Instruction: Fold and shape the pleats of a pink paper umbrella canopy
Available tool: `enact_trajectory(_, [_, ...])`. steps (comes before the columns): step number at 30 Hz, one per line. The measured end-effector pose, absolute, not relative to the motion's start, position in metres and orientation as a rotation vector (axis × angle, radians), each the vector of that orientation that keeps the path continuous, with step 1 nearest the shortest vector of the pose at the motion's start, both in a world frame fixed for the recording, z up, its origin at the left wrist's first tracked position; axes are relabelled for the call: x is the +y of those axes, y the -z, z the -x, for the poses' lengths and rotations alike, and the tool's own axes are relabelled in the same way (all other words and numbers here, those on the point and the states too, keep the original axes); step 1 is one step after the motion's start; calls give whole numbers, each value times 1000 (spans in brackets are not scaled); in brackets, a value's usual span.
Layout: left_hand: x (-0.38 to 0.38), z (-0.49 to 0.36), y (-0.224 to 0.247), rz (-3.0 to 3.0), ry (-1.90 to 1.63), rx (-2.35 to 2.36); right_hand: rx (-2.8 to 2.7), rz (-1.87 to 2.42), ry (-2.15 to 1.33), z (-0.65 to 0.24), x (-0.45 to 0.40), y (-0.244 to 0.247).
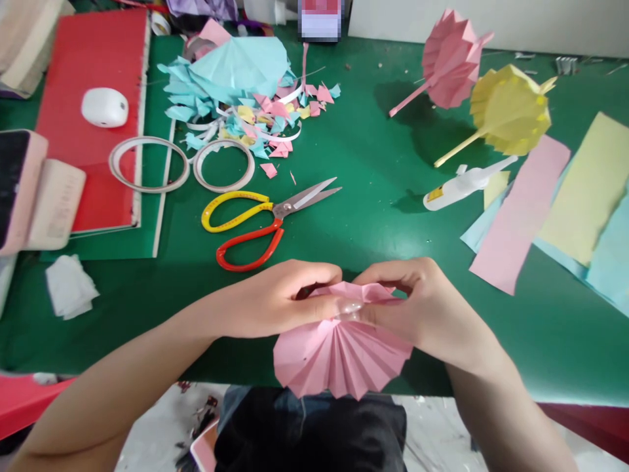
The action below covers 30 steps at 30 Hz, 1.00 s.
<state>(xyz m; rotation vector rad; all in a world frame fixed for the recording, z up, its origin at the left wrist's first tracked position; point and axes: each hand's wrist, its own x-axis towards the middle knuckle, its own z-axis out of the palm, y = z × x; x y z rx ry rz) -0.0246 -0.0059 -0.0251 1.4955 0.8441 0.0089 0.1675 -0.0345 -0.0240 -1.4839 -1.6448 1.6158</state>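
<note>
Between my two hands is a round, pleated pink paper fan point(341, 360), held just above the table's front edge. My left hand point(280, 298) grips it from the left, thumb pressed near its centre and fingers curled behind. From the right, my right hand point(417, 305) pinches it the same way, the two thumb tips meeting at the middle. Ahead of my left hand lie scissors point(280, 213) with one yellow and one red handle, blades parted. Parts of both hands' fingers are hidden behind the paper.
A pink paper umbrella point(452, 62) and a yellow one point(514, 111) lie at the back right, near a glue bottle point(466, 183) and coloured paper strips point(523, 213). Two tape rolls point(223, 165), paper scraps point(275, 111), a white mouse point(105, 107) and a red folder point(98, 59) occupy the left.
</note>
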Motion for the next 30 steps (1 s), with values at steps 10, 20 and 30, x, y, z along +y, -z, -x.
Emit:
enact_trajectory(10, [0,29,25,-1491,-87,905,-1727,1569,-1685,-170,-32,22])
enact_trajectory(20, [4,40,25,-1658,-93,948,-1658,1493,-1793,-177,-34,29])
enact_trajectory(30, [3,39,22,-1800,-100,887,-1750,1503,-1793,-176,-36,30])
